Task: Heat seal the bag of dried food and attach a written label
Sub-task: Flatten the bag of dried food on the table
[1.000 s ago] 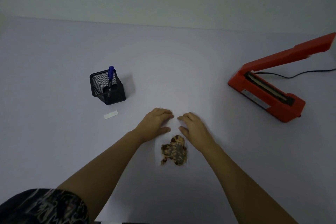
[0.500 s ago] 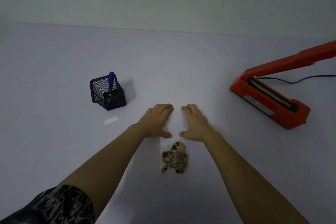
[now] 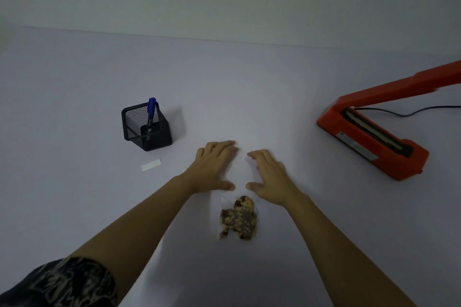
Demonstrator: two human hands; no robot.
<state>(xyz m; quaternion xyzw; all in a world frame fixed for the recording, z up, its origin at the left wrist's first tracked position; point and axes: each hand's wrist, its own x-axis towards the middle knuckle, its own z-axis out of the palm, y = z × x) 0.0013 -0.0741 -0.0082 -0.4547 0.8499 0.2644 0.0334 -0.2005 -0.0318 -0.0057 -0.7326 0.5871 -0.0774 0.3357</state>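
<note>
pale tabletop (image 3: pixel 74 107), dim room. clear bag (image 3: pixel 239 219) toward the near edge, middle: light, limp, slick film, brittle contents; probably best pinched by the empty top corners. left hand (image 3: pixel 215 167) and right hand (image 3: pixel 270 177) flat, fingers outspread, holding nothing, flanking that top.

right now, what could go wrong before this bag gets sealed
The clear top of the bag, between the left hand and right hand, barely shows on the pale table; a missed crease could weaken the seal.
The dried food sits loose at the near end; tilting toward the heat sealer may slide bits into the seal line.
The loose label by the left forearm could get swept away.
</note>
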